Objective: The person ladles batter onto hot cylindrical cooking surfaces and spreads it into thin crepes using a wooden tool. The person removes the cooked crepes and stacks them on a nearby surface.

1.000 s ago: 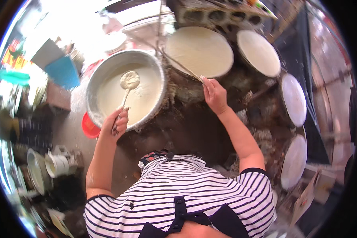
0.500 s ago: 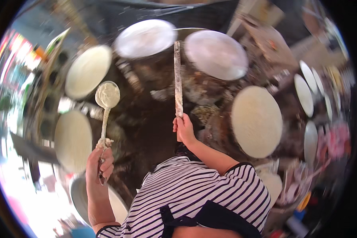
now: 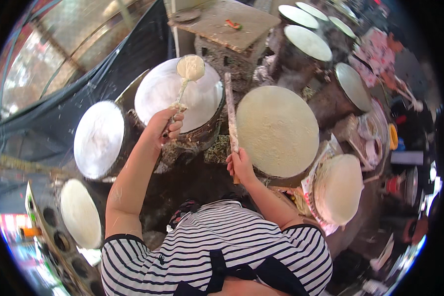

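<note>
My left hand [image 3: 166,126] grips the handle of a ladle [image 3: 189,69] whose bowl is heaped with pale batter. The ladle hangs over a round white cloth-covered steamer [image 3: 158,93]. My right hand [image 3: 239,165] holds a long flat wooden stick [image 3: 230,108], pointing away from me between that steamer and a larger round disc with a thin yellowish sheet [image 3: 277,129] on it. Both forearms reach out from my striped shirt at the bottom.
More round white steamer tops stand at the left [image 3: 98,139], lower left [image 3: 80,212] and far right [image 3: 352,86]. A stack of round sheets [image 3: 338,187] lies at the right. A grey block table [image 3: 227,22] stands behind. Another person [image 3: 382,52] works at the upper right.
The view has swung round to a different group of steamers. My left hand has carried the filled ladle over the white steamer. My right hand still holds the stick, now beside the yellowish disc.
</note>
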Demonstrator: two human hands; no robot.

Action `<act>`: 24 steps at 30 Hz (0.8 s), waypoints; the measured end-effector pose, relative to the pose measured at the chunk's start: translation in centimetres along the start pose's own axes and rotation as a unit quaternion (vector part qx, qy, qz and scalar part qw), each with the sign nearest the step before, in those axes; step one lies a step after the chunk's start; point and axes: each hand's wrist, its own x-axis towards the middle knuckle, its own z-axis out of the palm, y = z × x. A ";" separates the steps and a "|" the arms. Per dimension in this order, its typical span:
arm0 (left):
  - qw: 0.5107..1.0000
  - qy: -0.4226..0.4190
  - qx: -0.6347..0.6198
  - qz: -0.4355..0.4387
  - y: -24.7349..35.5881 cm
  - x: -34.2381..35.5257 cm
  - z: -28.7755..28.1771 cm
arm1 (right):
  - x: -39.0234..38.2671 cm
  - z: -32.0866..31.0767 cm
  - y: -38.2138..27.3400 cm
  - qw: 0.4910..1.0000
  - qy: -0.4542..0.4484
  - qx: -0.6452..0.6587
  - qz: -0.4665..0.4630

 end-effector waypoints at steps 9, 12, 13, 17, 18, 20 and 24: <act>0.874 0.068 0.471 0.098 -2.7 8.2 -4.7 | -0.4 8.2 2.2 0.988 0.149 0.004 -0.040; 0.736 0.102 0.639 0.199 -4.0 10.3 -9.0 | 0.2 10.8 1.6 0.983 0.178 -0.042 -0.026; 0.682 0.113 0.684 0.234 -4.2 10.8 -10.0 | 0.7 11.4 2.1 0.979 0.192 -0.067 -0.035; 0.575 0.140 0.733 0.335 -3.2 9.2 -10.0 | 4.7 12.9 6.3 0.942 0.250 -0.186 -0.123; 0.567 0.141 0.741 0.331 -2.9 9.3 -10.4 | 5.3 13.5 6.0 0.937 0.255 -0.194 -0.137; 0.551 0.145 0.755 0.323 -2.1 9.7 -11.4 | 6.2 14.1 4.9 0.908 0.280 -0.243 -0.195; 0.551 0.156 0.754 0.323 -0.8 10.0 -12.4 | 4.9 14.6 2.8 0.883 0.303 -0.291 -0.208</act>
